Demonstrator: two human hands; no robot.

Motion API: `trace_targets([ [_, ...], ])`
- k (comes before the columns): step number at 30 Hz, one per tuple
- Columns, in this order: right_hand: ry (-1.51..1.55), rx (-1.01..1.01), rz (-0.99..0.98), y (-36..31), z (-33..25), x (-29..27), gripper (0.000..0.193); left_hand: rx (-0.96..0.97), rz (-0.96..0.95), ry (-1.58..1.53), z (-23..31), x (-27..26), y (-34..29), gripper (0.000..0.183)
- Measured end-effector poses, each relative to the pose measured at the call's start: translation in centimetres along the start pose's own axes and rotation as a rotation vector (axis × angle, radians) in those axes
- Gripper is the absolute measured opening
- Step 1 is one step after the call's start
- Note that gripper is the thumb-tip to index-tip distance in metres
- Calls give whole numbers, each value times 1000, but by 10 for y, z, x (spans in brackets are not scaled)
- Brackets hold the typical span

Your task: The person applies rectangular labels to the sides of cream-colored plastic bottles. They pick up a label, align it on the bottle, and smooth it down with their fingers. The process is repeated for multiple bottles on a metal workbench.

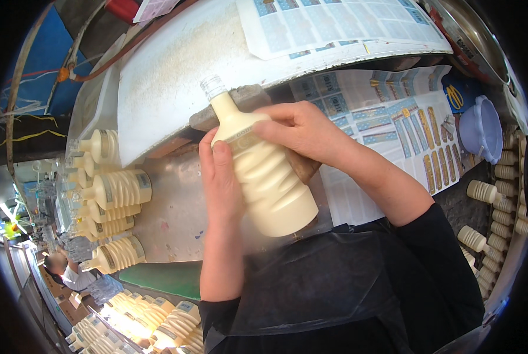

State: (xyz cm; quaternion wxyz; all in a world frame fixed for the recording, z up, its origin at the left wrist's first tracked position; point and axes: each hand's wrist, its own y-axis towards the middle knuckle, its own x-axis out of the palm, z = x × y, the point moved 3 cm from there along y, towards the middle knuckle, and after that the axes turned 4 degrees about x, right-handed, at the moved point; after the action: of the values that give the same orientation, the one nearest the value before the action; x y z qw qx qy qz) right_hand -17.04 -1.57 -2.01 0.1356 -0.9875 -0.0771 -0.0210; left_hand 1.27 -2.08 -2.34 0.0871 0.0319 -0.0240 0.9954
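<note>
A cream-coloured bottle (275, 192) with wavy ribs and a clear threaded neck lies tilted in front of me, its neck pointing away and to the left. My left hand (219, 168) grips its left side, with the thumb pressed near the shoulder. From the right, my right hand (293, 130) holds the shoulder, its thumb on a narrow label strip (242, 137) that curves round the bottle. Under and behind the bottle show a grey block (247, 98) and a brown wooden piece (303, 167), both partly hidden.
Similar bottles (125, 187) lie stacked at the left, with more bottles (172, 324) below them. Label sheets (349, 109) and gold strips cover the right side. A lilac bucket (481, 130) stands far right. Another person (69, 271) is in the left background.
</note>
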Motion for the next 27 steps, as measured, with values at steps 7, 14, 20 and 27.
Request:
trace_targets([
  [7, 45, -46, 42, 3, 8, 1, 44, 0, -1, 15, -3, -3, 1, 46],
  [14, -150, -150, 142, -6, 2, -7, 40, 99, 130, 183, 1, -2, -1, 49],
  [20, -222, -82, 99, -15, -10, -3, 44, 80, 56, 242, 6, 1, 1, 40],
  [27, -315, -62, 135, -15, -14, -1, 55, 60, 52, 144, 6, 2, 0, 48],
])
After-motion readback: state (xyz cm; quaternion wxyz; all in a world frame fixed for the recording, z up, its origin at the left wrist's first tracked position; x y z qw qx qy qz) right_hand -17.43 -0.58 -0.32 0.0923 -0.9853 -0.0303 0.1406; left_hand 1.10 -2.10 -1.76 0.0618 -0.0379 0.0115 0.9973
